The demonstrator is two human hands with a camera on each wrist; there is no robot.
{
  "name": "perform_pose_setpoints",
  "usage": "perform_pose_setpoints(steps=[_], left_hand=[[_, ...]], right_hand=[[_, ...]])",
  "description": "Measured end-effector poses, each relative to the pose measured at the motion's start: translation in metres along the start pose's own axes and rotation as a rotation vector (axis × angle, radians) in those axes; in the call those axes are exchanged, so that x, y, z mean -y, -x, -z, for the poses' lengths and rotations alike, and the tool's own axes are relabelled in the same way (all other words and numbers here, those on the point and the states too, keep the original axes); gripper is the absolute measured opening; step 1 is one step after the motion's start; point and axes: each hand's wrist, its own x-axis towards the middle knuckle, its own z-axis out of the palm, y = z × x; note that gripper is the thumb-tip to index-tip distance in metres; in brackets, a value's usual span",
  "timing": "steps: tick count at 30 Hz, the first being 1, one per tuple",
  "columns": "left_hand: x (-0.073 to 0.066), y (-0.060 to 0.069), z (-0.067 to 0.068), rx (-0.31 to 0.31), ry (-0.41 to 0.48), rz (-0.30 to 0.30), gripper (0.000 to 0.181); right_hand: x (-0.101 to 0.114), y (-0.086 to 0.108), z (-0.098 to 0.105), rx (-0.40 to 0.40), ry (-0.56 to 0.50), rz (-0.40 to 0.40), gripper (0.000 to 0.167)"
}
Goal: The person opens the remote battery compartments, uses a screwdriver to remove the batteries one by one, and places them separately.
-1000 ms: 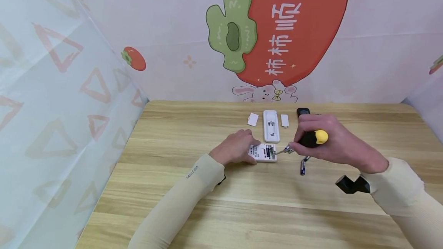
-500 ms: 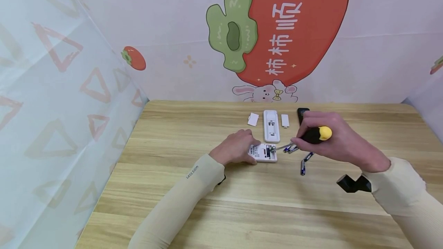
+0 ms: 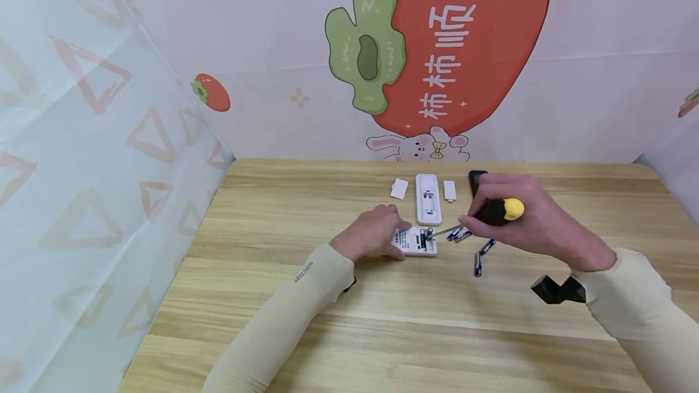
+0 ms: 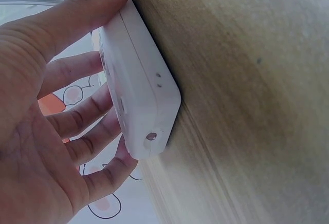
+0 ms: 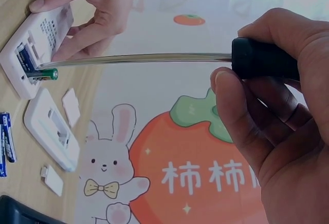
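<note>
My left hand (image 3: 374, 232) grips a white remote control (image 3: 411, 244) by its long sides, back up on the table. In the left wrist view the thumb presses one side of the remote (image 4: 146, 98) and the fingers lie along the other. My right hand (image 3: 510, 217) holds a screwdriver (image 3: 494, 212) with a black and yellow handle. Its long metal shaft (image 5: 149, 58) reaches into the uncovered battery compartment. There a green-ended battery (image 5: 49, 74) tilts up out of its slot by the tip, while a dark battery (image 5: 23, 58) lies flat beside it.
Behind the remote lies a second white remote (image 3: 428, 200), its battery compartment uncovered, between two white covers (image 3: 400, 188) (image 3: 449, 190). Several loose batteries (image 3: 478, 264) lie to the right. A black device (image 3: 477, 178) is partly hidden behind my right hand. A printed cloth (image 3: 262, 120) backs the table.
The screwdriver and my right hand have shifted slightly right and away from me. One battery's end now stands raised at the tip. My left hand and the remote have stayed in place.
</note>
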Motion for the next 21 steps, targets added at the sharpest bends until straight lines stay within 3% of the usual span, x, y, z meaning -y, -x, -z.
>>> perform_pose_setpoints(steps=[8, 13, 18, 21], left_hand=[[-0.0006, -0.0004, 0.0007, 0.001, 0.007, 0.003, 0.069], [-0.0008, -0.0006, 0.0008, 0.004, 0.007, 0.007, 0.068], [-0.0009, -0.0003, 0.0006, 0.006, 0.006, 0.007, 0.068], [-0.0009, -0.0004, 0.0007, 0.004, 0.002, 0.005, 0.068]], right_hand=[[0.0005, -0.0022, -0.0029, -0.007, -0.009, 0.019, 0.042], [-0.0022, -0.0047, -0.0072, -0.025, -0.015, 0.104, 0.041], [-0.003, -0.0033, -0.0085, 0.018, -0.024, 0.13, 0.012], [-0.0024, -0.0026, -0.009, 0.053, -0.025, 0.126, 0.013]])
